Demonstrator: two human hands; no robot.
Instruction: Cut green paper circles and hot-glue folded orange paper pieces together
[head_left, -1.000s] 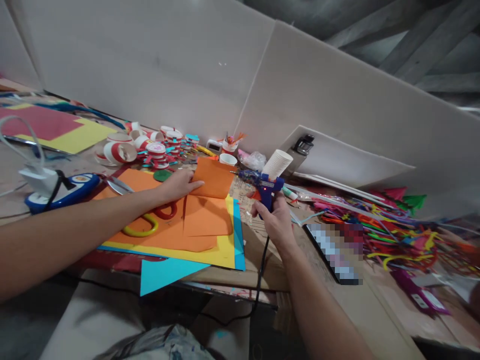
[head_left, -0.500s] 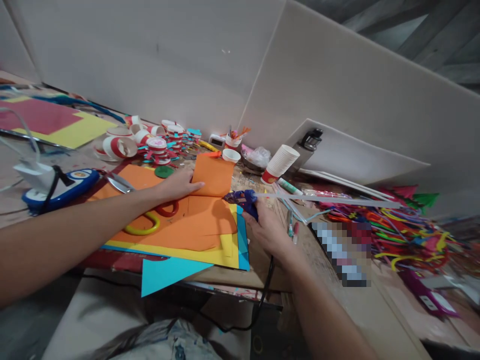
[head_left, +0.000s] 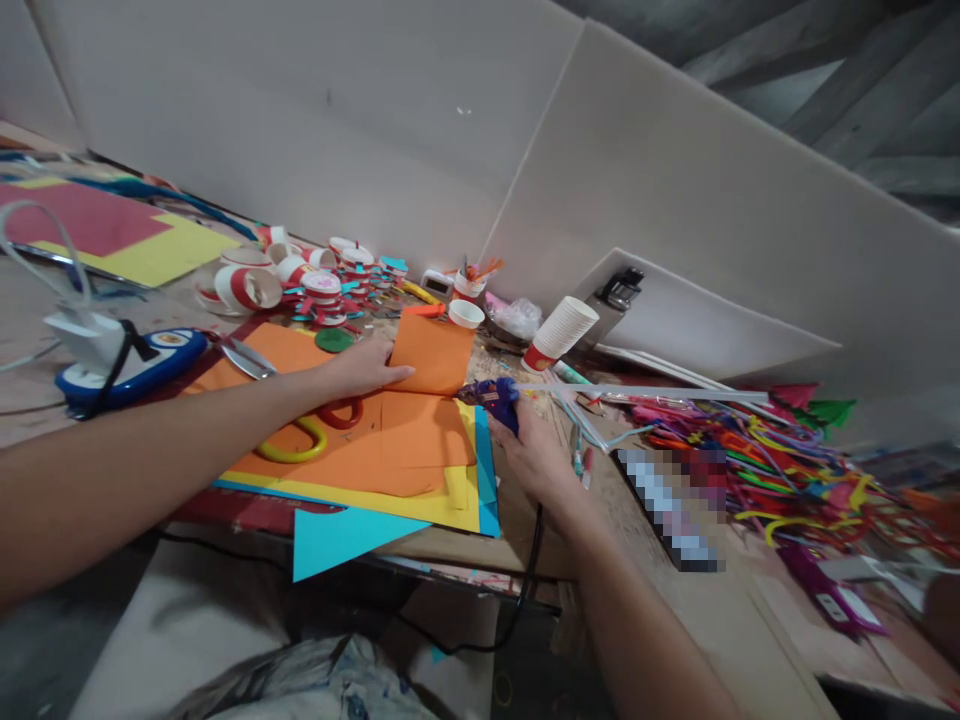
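Observation:
My left hand (head_left: pixel 367 368) pinches the left edge of an orange paper piece (head_left: pixel 433 350), which is tilted up above more orange sheets (head_left: pixel 405 430). My right hand (head_left: pixel 536 450) is wrapped round a blue hot glue gun (head_left: pixel 495 400), with a long white glue stick (head_left: pixel 645 391) sticking out behind it. The gun's nozzle is at the lower right edge of the raised piece; whether it touches cannot be made out. Scissors (head_left: pixel 296 440) with yellow and red handles lie on the orange paper, partly under my left forearm. Yellow and blue sheets lie beneath.
Paper-cup crafts (head_left: pixel 322 295) and a stack of paper cups (head_left: pixel 562 333) stand behind. To the left sits a blue power strip (head_left: pixel 142 370). Colourful pipe cleaners (head_left: pixel 780 450) pile up at right. A black cord (head_left: pixel 534 560) hangs over the table edge, near a turquoise sheet (head_left: pixel 352 540).
The glue gun's nozzle has moved slightly right along the raised paper's lower edge. My left hand keeps its hold. The whole view has shifted a little.

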